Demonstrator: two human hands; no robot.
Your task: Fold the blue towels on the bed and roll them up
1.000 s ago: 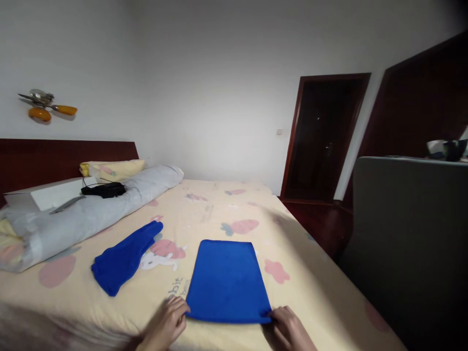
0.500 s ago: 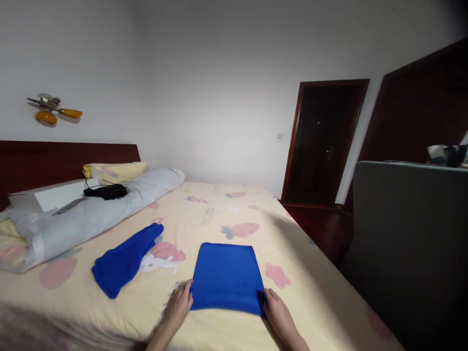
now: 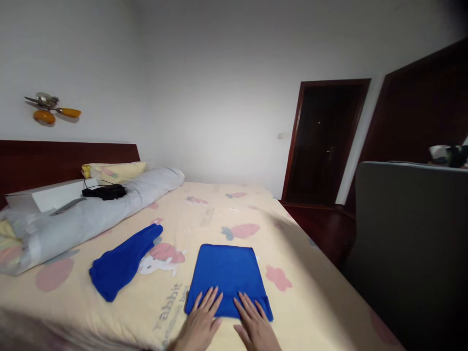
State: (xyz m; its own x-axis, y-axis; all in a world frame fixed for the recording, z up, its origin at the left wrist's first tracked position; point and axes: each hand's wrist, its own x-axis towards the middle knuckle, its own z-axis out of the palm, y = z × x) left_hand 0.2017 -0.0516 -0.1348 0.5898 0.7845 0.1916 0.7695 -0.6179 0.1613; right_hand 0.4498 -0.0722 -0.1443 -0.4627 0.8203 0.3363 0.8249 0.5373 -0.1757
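Observation:
A folded blue cloth (image 3: 226, 273) lies flat on the yellow bedsheet (image 3: 204, 214) in front of me. My left hand (image 3: 202, 321) rests palm down on its near left part, fingers stretched out and holding nothing. My right hand (image 3: 254, 324) lies flat on the near right part, fingers likewise spread. A second blue cloth (image 3: 122, 263), bunched and elongated, sits on the sheet to the left, apart from both hands.
A rolled grey quilt (image 3: 91, 214) with a black item (image 3: 104, 191) and a white box (image 3: 51, 195) on it lies along the dark headboard (image 3: 66, 156). A grey upholstered panel (image 3: 409, 243) stands right of the bed. A dark doorway (image 3: 321, 141) is behind.
The cloth's near edge was folded forward, making the cloth shorter. Both hands moved from gripping its near corners to lying flat on top of it.

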